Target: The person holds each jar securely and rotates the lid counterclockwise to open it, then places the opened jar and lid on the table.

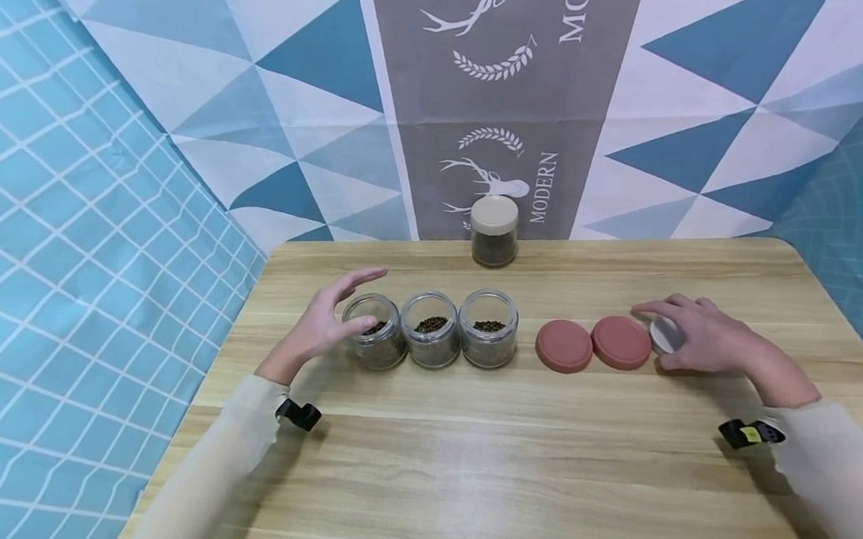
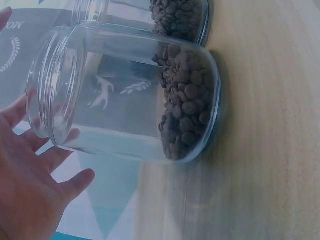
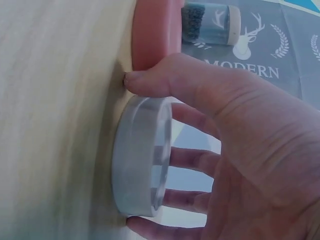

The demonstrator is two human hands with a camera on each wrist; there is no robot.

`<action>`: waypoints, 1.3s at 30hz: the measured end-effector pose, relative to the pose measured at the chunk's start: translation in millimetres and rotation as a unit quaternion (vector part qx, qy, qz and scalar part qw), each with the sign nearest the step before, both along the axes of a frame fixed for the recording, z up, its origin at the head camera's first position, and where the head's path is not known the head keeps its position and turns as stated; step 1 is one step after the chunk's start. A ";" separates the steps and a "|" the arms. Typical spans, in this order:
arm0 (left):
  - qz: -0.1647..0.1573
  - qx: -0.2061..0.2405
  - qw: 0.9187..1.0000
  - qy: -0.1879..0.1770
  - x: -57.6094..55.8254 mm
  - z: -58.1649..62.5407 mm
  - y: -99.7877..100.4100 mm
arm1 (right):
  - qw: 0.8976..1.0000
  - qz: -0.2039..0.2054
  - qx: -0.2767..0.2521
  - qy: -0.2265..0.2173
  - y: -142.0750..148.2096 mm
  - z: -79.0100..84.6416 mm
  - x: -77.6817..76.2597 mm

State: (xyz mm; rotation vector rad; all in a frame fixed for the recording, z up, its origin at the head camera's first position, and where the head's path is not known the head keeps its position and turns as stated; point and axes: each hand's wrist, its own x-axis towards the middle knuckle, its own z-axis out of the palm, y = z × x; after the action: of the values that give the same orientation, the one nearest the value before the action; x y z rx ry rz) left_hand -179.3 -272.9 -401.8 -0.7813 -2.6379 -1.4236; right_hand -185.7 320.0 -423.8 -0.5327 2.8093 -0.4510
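Note:
My left hand (image 1: 323, 319) is spread around the mouth of the leftmost glass jar (image 1: 379, 341), thumb and fingers apart. In the left wrist view, this jar (image 2: 125, 95) is uncovered, with small dark brown pieces (image 2: 185, 102) at its bottom. Two more uncovered jars, the middle one (image 1: 435, 349) and the right one (image 1: 488, 349), stand beside it with similar contents. My right hand (image 1: 708, 335) has its thumb and fingers curled round the edge of a whitish round lid (image 3: 137, 155), which stays low by the table. Its thumb lies between this lid and a pink lid (image 3: 156, 35).
Two pinkish-red lids, one on the left (image 1: 564, 346) and one on the right (image 1: 621, 343), lie flat between the jars and my right hand. A closed jar (image 1: 493, 245) with a cream lid stands at the back of the wooden table (image 1: 425, 469), before a patterned backdrop (image 1: 323, 95).

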 end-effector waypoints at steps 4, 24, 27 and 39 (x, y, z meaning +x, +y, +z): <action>0.004 -0.010 1.000 0.003 -2.1 0.9 0.9 | 1.000 0.016 -0.013 -0.005 -0.8 4.3 -2.6; 0.013 -0.005 1.000 -0.006 -3.5 10.2 0.2 | 0.999 0.034 0.012 0.041 -13.9 51.6 -19.6; 0.014 -0.007 1.000 -0.004 -4.7 9.6 0.9 | 0.998 0.029 0.019 0.046 -16.4 52.1 -19.3; 0.028 0.002 1.000 0.003 -3.8 5.5 1.4 | 0.985 0.006 -0.028 0.172 -31.8 43.0 -17.2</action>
State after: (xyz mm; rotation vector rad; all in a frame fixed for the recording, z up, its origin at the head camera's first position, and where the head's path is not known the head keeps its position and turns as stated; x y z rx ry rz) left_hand -183.2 -271.5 -396.3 -0.7035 -2.6295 -1.4097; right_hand -202.8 288.2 -380.8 -0.6995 3.1267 -0.4767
